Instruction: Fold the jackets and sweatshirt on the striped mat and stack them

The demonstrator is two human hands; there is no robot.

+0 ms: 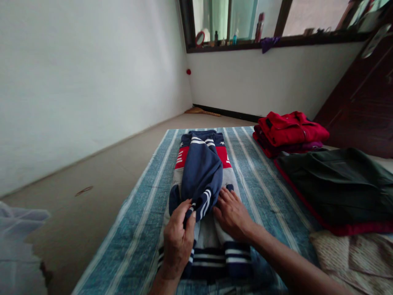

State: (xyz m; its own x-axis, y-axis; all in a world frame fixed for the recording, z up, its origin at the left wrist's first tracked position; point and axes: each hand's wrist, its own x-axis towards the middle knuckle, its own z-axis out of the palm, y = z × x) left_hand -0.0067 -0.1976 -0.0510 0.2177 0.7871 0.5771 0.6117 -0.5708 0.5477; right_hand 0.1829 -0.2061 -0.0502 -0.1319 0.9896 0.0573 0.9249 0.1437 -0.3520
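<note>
A long folded garment (230, 176) in grey, red and navy with white stripes lies lengthwise on the blue striped cloth (254, 172). On top of it rests its navy part (201, 168), ending in a striped cuff. My left hand (179, 233) pinches that cuff between thumb and fingers at its left side. My right hand (231, 213) lies on the grey fabric just right of the cuff, its fingers stretched out flat. Striped navy and white bands show at the garment's near end, between my forearms.
Folded red clothes (291, 129) are stacked at the right back. Nearer are a dark green garment (340, 184) with a red edge and a beige knitted piece (356, 258). White plastic (21, 246) stands at the lower left. A windowsill (239, 46) holds small bottles.
</note>
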